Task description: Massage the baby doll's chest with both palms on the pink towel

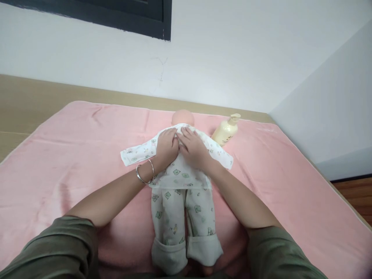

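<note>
A baby doll (183,117) lies with its bald head away from me, dressed in a white printed top (186,176) and matching trousers (200,213) with turned-up cuffs. The top's sleeves spread out to both sides. My left hand (167,146) rests flat on the upper left of the top, with a silver bangle at its wrist. Beside it my right hand (192,146) lies on the upper middle of the top, fingers extended and close to the left thumb. Neither hand grips anything. The doll's face is not visible.
A pale yellow pump bottle (225,131) leans beyond the right sleeve. The pink sheet (116,124) covers most of a wooden surface (17,99). A white wall (217,58) stands behind, with a dark frame (166,19) at the upper left.
</note>
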A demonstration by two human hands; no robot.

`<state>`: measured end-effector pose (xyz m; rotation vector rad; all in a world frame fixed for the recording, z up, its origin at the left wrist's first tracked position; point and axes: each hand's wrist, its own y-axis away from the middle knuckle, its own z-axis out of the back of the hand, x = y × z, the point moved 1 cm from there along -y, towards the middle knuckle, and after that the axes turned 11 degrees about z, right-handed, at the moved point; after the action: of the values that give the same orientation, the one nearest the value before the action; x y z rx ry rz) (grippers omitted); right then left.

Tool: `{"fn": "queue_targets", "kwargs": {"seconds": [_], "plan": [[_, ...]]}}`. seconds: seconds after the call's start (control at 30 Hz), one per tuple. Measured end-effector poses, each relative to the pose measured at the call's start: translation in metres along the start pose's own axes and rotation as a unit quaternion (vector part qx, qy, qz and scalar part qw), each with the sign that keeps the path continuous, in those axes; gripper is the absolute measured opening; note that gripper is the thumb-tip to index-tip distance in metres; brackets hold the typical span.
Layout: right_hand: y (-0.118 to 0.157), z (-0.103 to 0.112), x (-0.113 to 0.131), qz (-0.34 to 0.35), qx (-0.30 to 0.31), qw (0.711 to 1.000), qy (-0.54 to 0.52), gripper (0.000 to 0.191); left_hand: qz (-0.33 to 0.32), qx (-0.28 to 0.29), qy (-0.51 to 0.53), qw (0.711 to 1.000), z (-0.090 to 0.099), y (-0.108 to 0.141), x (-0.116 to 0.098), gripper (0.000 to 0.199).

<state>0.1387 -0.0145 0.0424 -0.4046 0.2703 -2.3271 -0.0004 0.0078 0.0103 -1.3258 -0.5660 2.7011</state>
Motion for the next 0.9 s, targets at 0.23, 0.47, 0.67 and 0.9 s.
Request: {"fn": "queue_targets", "kwargs": {"seconds": [0.23,0.47,0.67,0.9], "plan": [[-0.011,0.010,-0.047,-0.179,0.027,0.983,-0.033,0.074,0.004,-0.006,-0.141,0.990,-0.001,0.008,-0.010,0.052],[-0.001,0.012,0.000,-0.167,0.042,0.982,0.071,0.062,0.039,0.058,-0.237,0.969,0.010,-0.006,-0.015,0.041],[0.007,0.005,0.011,-0.048,-0.015,0.994,0.101,0.049,0.021,0.097,-0.251,0.963,0.016,-0.010,-0.022,0.037],[-0.020,0.011,-0.043,-0.162,0.007,0.986,0.037,0.040,-0.095,0.050,-0.254,0.961,0.003,0.033,-0.038,0.048]]}}
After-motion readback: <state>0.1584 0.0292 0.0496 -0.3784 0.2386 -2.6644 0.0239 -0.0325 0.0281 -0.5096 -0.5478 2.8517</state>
